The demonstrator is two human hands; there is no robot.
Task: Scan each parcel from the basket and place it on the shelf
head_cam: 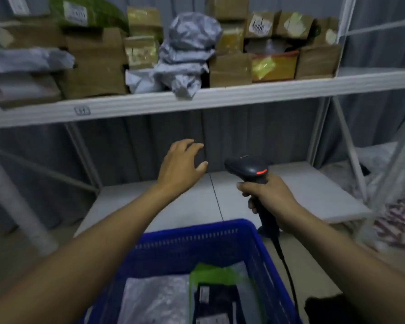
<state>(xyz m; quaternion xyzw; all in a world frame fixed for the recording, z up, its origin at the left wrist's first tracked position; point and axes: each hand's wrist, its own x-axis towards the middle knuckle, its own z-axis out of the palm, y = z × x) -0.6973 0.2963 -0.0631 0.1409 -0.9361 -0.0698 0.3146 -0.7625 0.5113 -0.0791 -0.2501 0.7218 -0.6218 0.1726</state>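
A blue plastic basket (197,239) stands at the bottom centre, holding a grey plastic parcel (154,300) and a dark parcel with a green edge (218,298). My left hand (180,167) hovers empty above the lower shelf board (302,195), fingers loosely spread. My right hand (269,199) grips the handle of a black barcode scanner (248,167), whose head points left and whose cable hangs down beside the basket. The upper shelf (220,99) is packed with cardboard boxes and grey bagged parcels (187,50).
White metal shelf posts (346,136) and diagonal braces frame the bay. A corrugated grey wall closes the back. A neighbouring rack with bagged goods (398,206) stands at the right. A green parcel (91,12) lies on top of the boxes at upper left.
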